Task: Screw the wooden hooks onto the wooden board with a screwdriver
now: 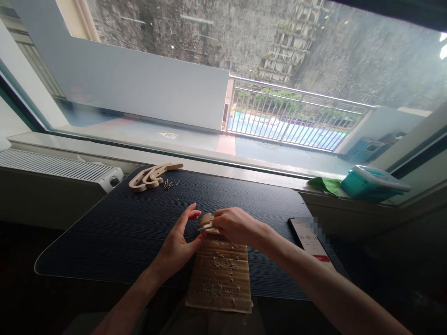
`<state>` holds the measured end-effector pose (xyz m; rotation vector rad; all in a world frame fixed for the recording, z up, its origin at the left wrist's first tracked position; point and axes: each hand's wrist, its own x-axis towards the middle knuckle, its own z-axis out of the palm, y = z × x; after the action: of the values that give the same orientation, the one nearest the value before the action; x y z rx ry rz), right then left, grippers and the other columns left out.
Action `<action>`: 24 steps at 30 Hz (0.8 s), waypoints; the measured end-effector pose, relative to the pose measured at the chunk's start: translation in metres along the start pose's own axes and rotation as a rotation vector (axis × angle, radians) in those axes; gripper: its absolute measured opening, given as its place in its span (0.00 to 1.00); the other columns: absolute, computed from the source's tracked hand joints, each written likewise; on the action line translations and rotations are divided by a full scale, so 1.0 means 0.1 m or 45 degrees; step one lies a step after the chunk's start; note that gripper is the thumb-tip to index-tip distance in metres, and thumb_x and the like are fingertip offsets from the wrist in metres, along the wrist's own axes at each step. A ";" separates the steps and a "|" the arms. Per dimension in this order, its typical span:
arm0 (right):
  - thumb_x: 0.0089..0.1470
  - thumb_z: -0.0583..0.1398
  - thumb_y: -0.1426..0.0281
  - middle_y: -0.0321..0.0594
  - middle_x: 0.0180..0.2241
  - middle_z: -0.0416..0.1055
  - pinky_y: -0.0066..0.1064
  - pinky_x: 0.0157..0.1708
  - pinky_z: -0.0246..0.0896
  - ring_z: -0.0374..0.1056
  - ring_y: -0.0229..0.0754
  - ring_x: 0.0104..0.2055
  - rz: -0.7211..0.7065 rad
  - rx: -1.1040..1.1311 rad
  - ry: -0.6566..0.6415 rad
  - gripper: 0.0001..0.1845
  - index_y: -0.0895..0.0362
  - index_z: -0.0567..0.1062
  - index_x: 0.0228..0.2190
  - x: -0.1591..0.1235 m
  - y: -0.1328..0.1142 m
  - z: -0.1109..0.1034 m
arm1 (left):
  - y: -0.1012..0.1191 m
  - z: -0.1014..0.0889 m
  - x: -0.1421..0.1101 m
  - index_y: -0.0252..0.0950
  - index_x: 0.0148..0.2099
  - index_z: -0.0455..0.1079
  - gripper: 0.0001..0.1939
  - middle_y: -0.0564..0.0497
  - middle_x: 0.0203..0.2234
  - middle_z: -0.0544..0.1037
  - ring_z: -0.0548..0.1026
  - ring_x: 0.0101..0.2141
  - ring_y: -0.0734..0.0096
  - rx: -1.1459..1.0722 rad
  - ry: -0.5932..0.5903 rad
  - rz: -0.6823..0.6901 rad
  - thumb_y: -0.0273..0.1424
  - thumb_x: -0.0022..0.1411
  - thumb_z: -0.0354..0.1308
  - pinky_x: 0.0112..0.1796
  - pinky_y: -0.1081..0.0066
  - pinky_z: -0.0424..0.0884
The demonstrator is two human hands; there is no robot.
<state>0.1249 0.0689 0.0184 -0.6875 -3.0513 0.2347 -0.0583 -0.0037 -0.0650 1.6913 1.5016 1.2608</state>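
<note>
My right hand [232, 224] is closed around a thin grey metal tool [206, 228]; its exact kind I cannot make out. The tool's tip points left, across a small pale wooden piece [206, 219] partly hidden by my fingers. Beneath lies a corrugated cardboard piece [221, 274], pitted with several small holes and overhanging the table's near edge. My left hand [179, 236] is open, fingers and thumb apart, just left of the wooden piece. Its thumb tip is close to the tool and the cardboard; whether it touches them is unclear.
On the black table [104, 232], curved wooden pieces [150, 177] lie at the far left beside several screws [169, 184]. A phone [310, 242] rests at the right. A green cloth [324, 184] and a teal box [370, 182] sit on the windowsill. A radiator [63, 170] stands left.
</note>
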 end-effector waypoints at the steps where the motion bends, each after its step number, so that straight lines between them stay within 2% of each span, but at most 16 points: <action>1: 0.56 0.54 0.75 0.37 0.29 0.70 0.26 0.26 0.46 0.61 0.32 0.27 0.011 -0.003 0.014 0.09 0.59 0.74 0.28 -0.01 0.00 0.01 | 0.00 0.00 0.00 0.43 0.63 0.49 0.35 0.46 0.51 0.69 0.68 0.53 0.63 0.000 -0.002 0.000 0.35 0.57 0.58 0.55 0.57 0.63; 5: 0.55 0.55 0.74 0.37 0.31 0.71 0.27 0.25 0.45 0.62 0.33 0.27 0.060 0.021 0.062 0.08 0.57 0.74 0.35 -0.05 0.00 0.05 | 0.01 0.02 0.01 0.43 0.63 0.49 0.35 0.46 0.52 0.69 0.68 0.53 0.63 0.011 0.023 0.023 0.36 0.56 0.59 0.54 0.58 0.64; 10: 0.52 0.56 0.77 0.39 0.35 0.73 0.26 0.28 0.48 0.65 0.34 0.31 0.128 0.150 0.124 0.13 0.56 0.72 0.41 -0.11 -0.03 0.02 | 0.05 0.03 0.04 0.42 0.64 0.48 0.36 0.44 0.54 0.67 0.67 0.54 0.63 0.061 0.016 0.065 0.35 0.57 0.58 0.54 0.60 0.65; 17: 0.49 0.56 0.78 0.38 0.35 0.72 0.26 0.29 0.51 0.64 0.35 0.32 0.360 0.310 0.211 0.14 0.56 0.73 0.38 -0.40 -0.03 -0.17 | 0.11 -0.07 0.11 0.42 0.65 0.47 0.35 0.43 0.60 0.60 0.58 0.61 0.58 0.425 -0.090 0.323 0.32 0.58 0.56 0.59 0.53 0.56; 20: 0.51 0.55 0.76 0.39 0.36 0.72 0.26 0.30 0.51 0.64 0.35 0.32 0.353 0.300 0.197 0.14 0.56 0.75 0.40 -0.49 -0.03 -0.26 | 0.16 -0.10 0.15 0.42 0.64 0.48 0.34 0.44 0.60 0.60 0.58 0.60 0.57 0.490 -0.135 0.359 0.32 0.58 0.55 0.58 0.53 0.57; 24: 0.58 0.52 0.71 0.38 0.33 0.71 0.28 0.26 0.46 0.64 0.34 0.29 0.360 0.094 0.123 0.15 0.52 0.75 0.43 -0.52 -0.11 -0.35 | 0.23 -0.10 0.19 0.40 0.62 0.53 0.31 0.43 0.58 0.63 0.60 0.59 0.58 0.563 -0.192 0.399 0.30 0.57 0.54 0.58 0.53 0.57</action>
<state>0.1686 0.0422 0.0557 -1.0891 -2.8306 0.3038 -0.0582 0.0078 -0.0360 2.3268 1.5453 0.9604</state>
